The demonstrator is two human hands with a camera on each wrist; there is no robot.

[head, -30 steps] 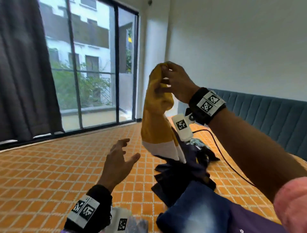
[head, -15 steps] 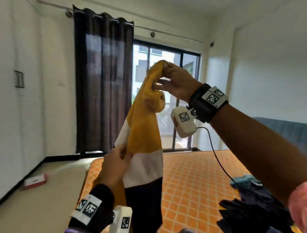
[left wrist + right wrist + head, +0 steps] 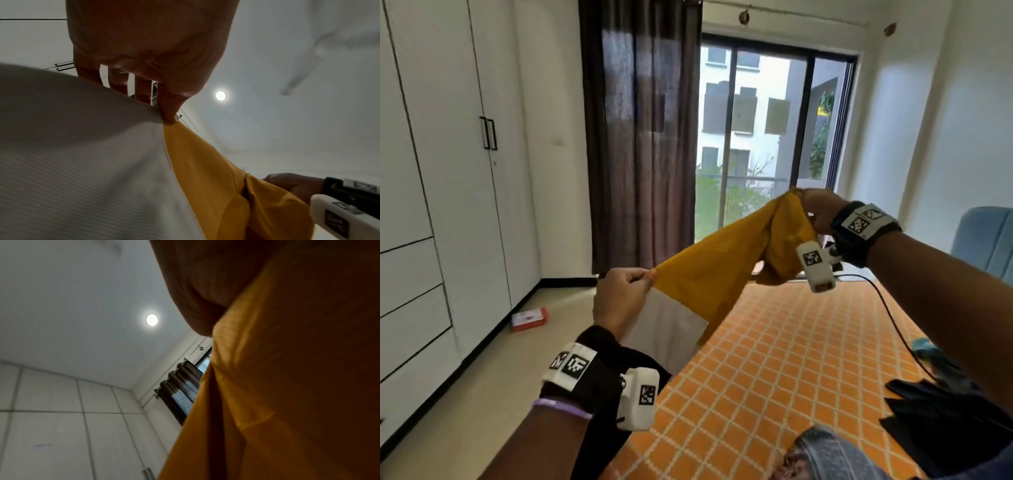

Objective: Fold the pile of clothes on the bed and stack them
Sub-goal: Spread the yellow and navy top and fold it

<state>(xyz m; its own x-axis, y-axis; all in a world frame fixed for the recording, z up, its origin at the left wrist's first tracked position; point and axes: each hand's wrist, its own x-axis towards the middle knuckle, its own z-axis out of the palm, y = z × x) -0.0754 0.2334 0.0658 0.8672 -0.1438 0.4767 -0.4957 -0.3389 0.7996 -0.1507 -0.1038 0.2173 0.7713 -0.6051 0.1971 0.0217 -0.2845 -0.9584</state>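
Head view looks down over bed; wrist views face ceiling, sharing ceiling light (image 3: 220,95).

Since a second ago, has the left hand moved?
Yes. The left hand was open above the bed; now it pinches the shirt out past the bed's left edge.

Folds of mustard-yellow knit cloth (image 3: 287,386) fill the right half, hanging from a dim, shadowed right hand (image 3: 195,280) at the top (its grip is hidden). Behind are a round glowing ceiling light (image 3: 152,319), a dark brown pleated curtain (image 3: 179,391) and white panelled wardrobe doors (image 3: 61,426).
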